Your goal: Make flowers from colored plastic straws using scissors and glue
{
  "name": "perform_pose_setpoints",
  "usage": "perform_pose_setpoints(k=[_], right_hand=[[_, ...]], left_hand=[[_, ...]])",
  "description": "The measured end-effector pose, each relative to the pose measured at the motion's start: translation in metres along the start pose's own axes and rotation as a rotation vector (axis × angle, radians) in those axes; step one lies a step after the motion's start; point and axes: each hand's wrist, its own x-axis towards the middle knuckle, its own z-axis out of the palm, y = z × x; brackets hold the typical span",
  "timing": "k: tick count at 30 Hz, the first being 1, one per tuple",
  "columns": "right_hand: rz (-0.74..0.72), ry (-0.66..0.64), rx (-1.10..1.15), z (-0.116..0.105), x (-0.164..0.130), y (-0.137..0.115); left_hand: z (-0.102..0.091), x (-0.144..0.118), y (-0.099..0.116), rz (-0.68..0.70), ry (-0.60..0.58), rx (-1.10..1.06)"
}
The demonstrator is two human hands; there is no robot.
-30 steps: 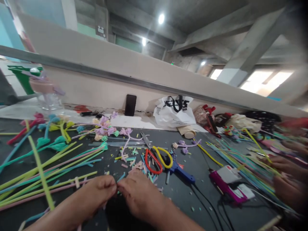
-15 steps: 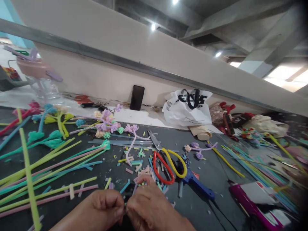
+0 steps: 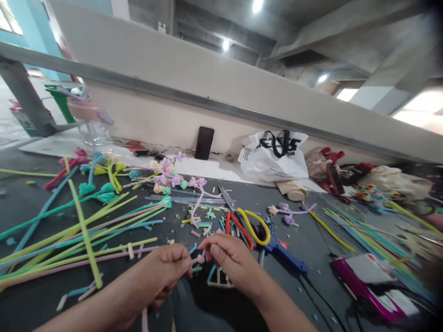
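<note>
At lower centre the left hand (image 3: 171, 266) pinches a pale pink, lumpy-tipped stem (image 3: 200, 259); the right hand's (image 3: 236, 262) grip is unclear. That hand partly hides red-and-yellow scissors (image 3: 240, 212) beside a blue glue gun (image 3: 286, 256); farther, mid-frame, a dark phone (image 3: 204, 143) leans.

I see a bare left hand (image 3: 171, 267), bare right hand (image 3: 233, 259); left forearm (image 3: 105, 297) at seven o'clock, right forearm (image 3: 280, 302) at five, both uncovered, widening from the wrists.

Stems (image 3: 85, 233) left of the scissors (image 3: 242, 213), glue gun (image 3: 287, 257) right, phone (image 3: 204, 143) and bag (image 3: 270, 168) behind.
</note>
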Motion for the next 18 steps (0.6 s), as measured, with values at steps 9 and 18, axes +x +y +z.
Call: perform_pose_setpoints(k=[9,18], right_hand=[[-0.026,-0.17,-0.034,0.008,-0.004,-0.005],[-0.222,-0.225,-0.26,0.003,-0.009,-0.009]], left_hand=[[0.001,0.012,-0.016,0.231,0.112,0.304],[0.004,0.003,-0.012,0.259,-0.002,0.383]])
